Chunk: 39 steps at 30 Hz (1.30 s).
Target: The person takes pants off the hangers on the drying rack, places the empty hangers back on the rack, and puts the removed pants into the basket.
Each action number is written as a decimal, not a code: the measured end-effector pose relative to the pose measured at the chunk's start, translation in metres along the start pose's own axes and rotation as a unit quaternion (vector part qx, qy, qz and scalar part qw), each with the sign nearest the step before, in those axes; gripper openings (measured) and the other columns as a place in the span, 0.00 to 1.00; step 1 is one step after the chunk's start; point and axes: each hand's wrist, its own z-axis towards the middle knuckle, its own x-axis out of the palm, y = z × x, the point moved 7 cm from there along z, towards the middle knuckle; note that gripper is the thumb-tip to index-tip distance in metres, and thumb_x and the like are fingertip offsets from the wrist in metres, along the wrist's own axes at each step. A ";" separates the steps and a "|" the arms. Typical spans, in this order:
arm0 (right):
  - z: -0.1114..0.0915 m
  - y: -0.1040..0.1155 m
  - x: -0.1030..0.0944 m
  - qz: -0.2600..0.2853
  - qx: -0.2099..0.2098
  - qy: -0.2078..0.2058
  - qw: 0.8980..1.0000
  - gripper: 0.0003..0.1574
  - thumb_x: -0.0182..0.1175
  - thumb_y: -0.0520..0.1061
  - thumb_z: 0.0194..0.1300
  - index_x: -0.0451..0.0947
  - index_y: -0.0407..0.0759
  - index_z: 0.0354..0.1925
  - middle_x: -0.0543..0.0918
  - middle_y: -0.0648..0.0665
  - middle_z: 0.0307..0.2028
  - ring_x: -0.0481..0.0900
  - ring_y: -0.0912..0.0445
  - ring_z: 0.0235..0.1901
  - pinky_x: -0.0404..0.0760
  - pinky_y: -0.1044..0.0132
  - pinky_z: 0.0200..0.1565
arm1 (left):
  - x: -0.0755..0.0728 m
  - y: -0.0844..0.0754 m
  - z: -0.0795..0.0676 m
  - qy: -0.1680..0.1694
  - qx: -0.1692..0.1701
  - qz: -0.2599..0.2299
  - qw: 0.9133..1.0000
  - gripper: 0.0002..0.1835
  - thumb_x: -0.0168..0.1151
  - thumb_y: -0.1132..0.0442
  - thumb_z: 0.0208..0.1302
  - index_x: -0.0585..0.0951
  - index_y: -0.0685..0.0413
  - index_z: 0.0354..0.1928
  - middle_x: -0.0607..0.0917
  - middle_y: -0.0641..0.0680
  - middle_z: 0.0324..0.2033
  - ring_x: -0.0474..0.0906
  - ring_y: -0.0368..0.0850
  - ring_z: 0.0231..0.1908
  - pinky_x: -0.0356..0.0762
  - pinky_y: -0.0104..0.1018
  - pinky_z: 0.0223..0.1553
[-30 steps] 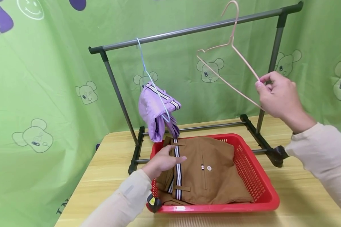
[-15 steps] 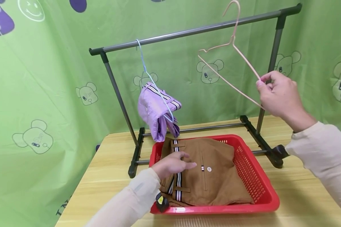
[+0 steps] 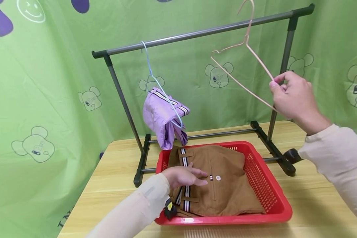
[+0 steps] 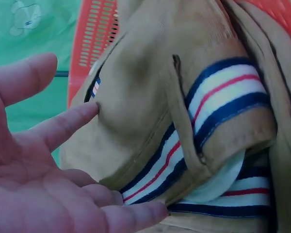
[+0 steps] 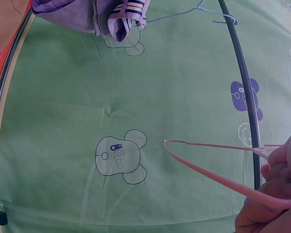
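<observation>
Brown trousers with a striped waistband lie folded in a red basket. My left hand is over them by the waistband, fingers spread and mostly straight; in the left wrist view the fingertips are right at the cloth and stripes. My right hand pinches one side of a pink wire hanger, held up at the right in front of the rack's bar, its hook pointing up. In the right wrist view the hanger reaches out from the curled fingers.
A grey clothes rack stands behind the basket on the wooden table. Purple trousers hang from a blue hanger on its left part, just above the basket's back edge. A green printed curtain covers the back.
My left hand has moved right and slightly lower across the brown trousers. The pink hanger has shifted slightly to the right in my right hand's grip.
</observation>
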 end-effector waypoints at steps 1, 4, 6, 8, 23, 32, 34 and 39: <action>0.000 -0.001 0.000 -0.001 0.003 0.001 1.000 0.22 0.45 0.50 0.75 0.69 0.34 0.53 0.72 0.40 0.23 0.66 0.51 0.16 0.66 0.61 0.14 | 0.001 0.000 0.001 0.000 -0.004 0.003 1.000 0.25 0.65 0.57 0.63 0.76 0.51 0.63 0.39 0.61 0.75 0.29 0.55 0.73 0.35 0.55 0.70; 0.002 -0.004 0.001 -0.002 0.014 0.007 1.000 0.23 0.45 0.51 0.75 0.68 0.34 0.54 0.73 0.41 0.24 0.67 0.51 0.17 0.67 0.61 0.15 | 0.005 0.001 0.005 0.004 -0.023 0.010 1.000 0.27 0.66 0.56 0.63 0.76 0.53 0.63 0.38 0.62 0.75 0.28 0.56 0.73 0.39 0.55 0.70; 0.003 -0.007 0.002 -0.001 0.021 0.011 1.000 0.23 0.45 0.51 0.76 0.68 0.34 0.55 0.73 0.41 0.24 0.67 0.51 0.17 0.67 0.61 0.15 | 0.008 0.001 0.006 0.013 -0.037 0.018 0.999 0.28 0.66 0.55 0.62 0.75 0.52 0.64 0.36 0.62 0.75 0.26 0.56 0.73 0.40 0.55 0.70; 0.003 -0.009 0.003 -0.001 0.026 0.014 1.000 0.23 0.44 0.52 0.76 0.68 0.35 0.55 0.73 0.42 0.25 0.67 0.51 0.17 0.67 0.61 0.15 | 0.009 0.003 0.008 0.020 -0.052 0.025 0.998 0.29 0.67 0.54 0.62 0.74 0.51 0.65 0.34 0.62 0.75 0.26 0.55 0.73 0.42 0.56 0.70; 0.007 -0.019 0.009 -0.013 0.036 0.029 0.999 0.26 0.42 0.53 0.76 0.67 0.34 0.56 0.73 0.39 0.27 0.67 0.50 0.18 0.67 0.60 0.15 | 0.014 0.013 0.016 0.063 -0.064 0.049 0.995 0.31 0.66 0.54 0.63 0.71 0.49 0.67 0.36 0.61 0.75 0.28 0.55 0.73 0.46 0.56 0.70; 0.002 -0.027 0.013 -0.008 0.040 0.038 0.998 0.27 0.41 0.53 0.76 0.66 0.33 0.58 0.73 0.37 0.27 0.68 0.49 0.16 0.69 0.59 0.13 | 0.012 0.014 0.016 0.080 -0.042 0.123 0.988 0.31 0.64 0.49 0.64 0.71 0.46 0.68 0.41 0.60 0.75 0.32 0.53 0.74 0.46 0.53 0.70; 0.001 -0.028 0.013 -0.009 0.041 0.038 0.998 0.27 0.41 0.53 0.76 0.66 0.33 0.58 0.73 0.37 0.27 0.68 0.49 0.16 0.69 0.59 0.13 | 0.009 0.011 0.015 0.061 -0.023 0.163 0.984 0.30 0.63 0.46 0.63 0.73 0.45 0.66 0.49 0.58 0.75 0.36 0.52 0.74 0.44 0.52 0.71; 0.000 -0.033 0.016 -0.010 0.046 0.044 0.998 0.28 0.41 0.54 0.76 0.66 0.33 0.58 0.73 0.38 0.27 0.68 0.49 0.16 0.69 0.59 0.13 | 0.000 0.002 0.010 -0.010 0.018 0.252 0.967 0.27 0.62 0.42 0.63 0.77 0.43 0.61 0.72 0.52 0.64 0.62 0.49 0.67 0.60 0.45 0.66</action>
